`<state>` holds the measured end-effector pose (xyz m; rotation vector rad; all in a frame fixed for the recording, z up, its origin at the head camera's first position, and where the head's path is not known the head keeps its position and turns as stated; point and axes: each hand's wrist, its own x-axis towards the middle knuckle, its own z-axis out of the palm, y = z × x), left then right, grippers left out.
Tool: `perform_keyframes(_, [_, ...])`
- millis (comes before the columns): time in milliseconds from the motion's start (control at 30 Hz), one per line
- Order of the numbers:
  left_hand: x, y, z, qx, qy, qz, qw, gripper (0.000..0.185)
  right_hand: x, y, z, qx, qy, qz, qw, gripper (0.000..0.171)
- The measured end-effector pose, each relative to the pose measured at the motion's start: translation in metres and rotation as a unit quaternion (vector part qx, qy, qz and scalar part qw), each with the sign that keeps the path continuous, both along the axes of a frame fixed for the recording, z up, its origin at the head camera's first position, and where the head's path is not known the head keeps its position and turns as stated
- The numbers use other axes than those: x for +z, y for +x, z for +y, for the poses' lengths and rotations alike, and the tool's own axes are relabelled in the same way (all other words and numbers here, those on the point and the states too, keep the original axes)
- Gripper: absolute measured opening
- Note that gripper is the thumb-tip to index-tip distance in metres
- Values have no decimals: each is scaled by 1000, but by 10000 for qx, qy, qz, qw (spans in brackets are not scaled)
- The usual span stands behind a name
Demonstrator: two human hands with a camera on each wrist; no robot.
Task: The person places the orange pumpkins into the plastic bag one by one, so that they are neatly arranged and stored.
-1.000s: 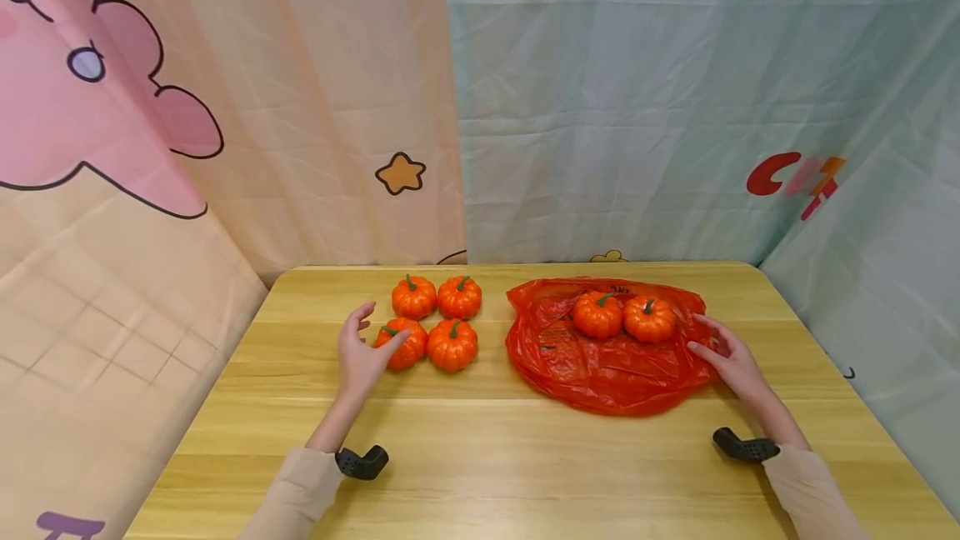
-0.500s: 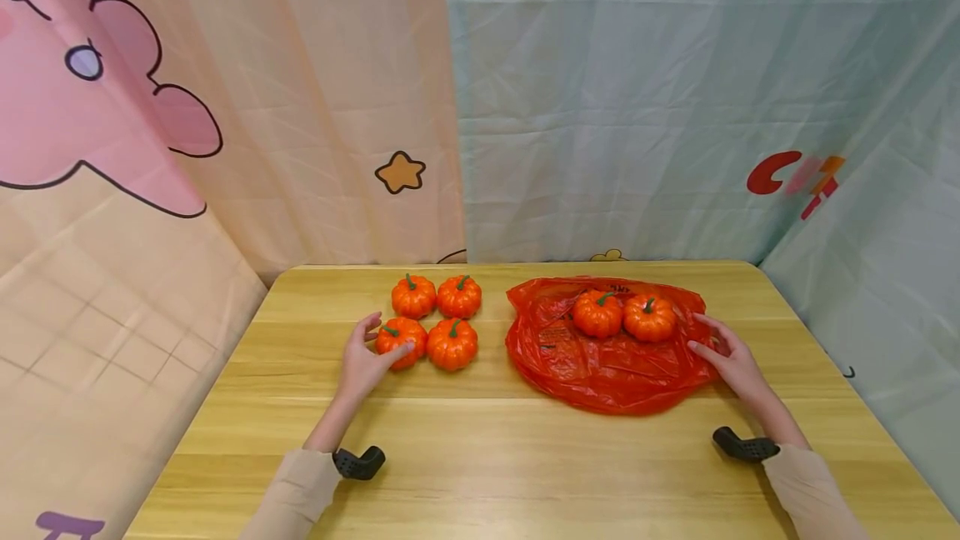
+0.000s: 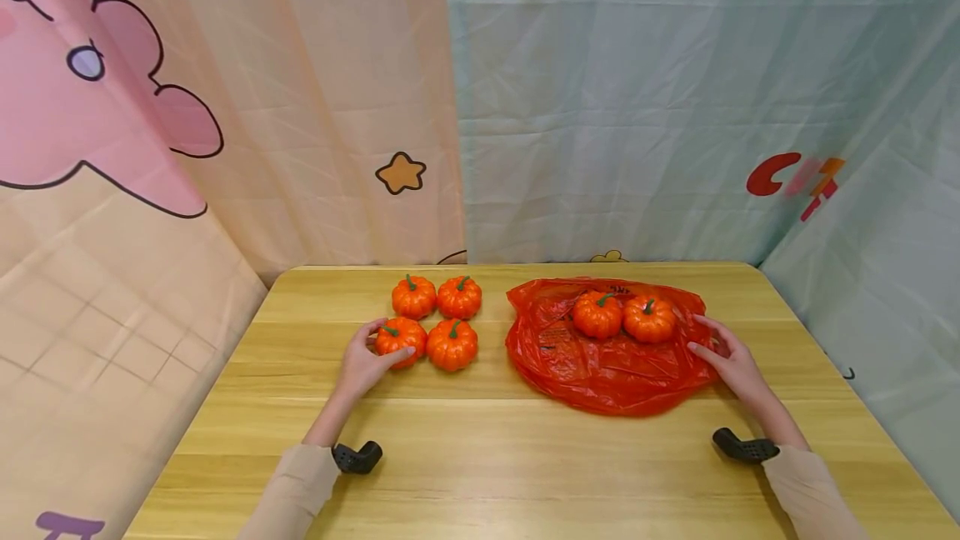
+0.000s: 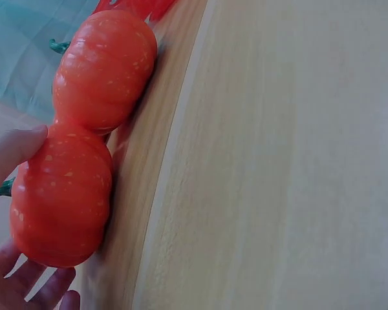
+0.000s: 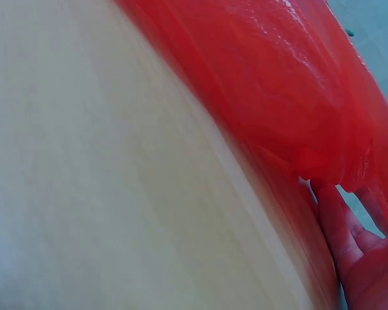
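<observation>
Left hand [image 3: 366, 363] has the near-left mini pumpkin [image 3: 400, 340] cupped, thumb across its near side and fingers hooked around the left. In the left wrist view the thumb tip is right on the skin, with a few fingertips peeking past the opposite side. The pumpkin's down on the wooden table [image 3: 525, 473], snug against the near-right pumpkin [image 3: 452, 346]. The back-left pumpkin [image 3: 413, 298] and back-right pumpkin [image 3: 460, 298] are just behind, close to the table's back edge, which runs along the curtain [image 3: 585, 107].

Right hand [image 3: 731, 361] is at the right rim of the red plastic bag [image 3: 592, 377], thumb and fingers a bit apart. The film covers part of them, so honestly can't tell if it's actually pinching. Two more pumpkins [image 3: 597, 315] sit side by side on the bag, toward the back.

Room-wise: a strip of wood between the near-right pumpkin and the bag, a wide stretch of tabletop on the near side, decent space out to the left edge, somewhat less to the right one.
</observation>
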<state>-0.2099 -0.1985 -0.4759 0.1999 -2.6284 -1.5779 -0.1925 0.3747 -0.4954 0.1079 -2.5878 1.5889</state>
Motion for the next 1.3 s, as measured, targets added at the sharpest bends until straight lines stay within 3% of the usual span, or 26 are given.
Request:
perform_keyframes(200, [2,2,-1,3,-47,-246,9997,78,0,0,0,-57,98,-70,9999,59])
perform_keyframes(767, [1,6,8,316,211,-60,9993,78,0,-4,-1,-90,102,-60,9999,58])
perform_keyframes(1300, [-4,16,24,1058,558,417,9920,76,1,-3,-1,-50,128,-87,9999,59])
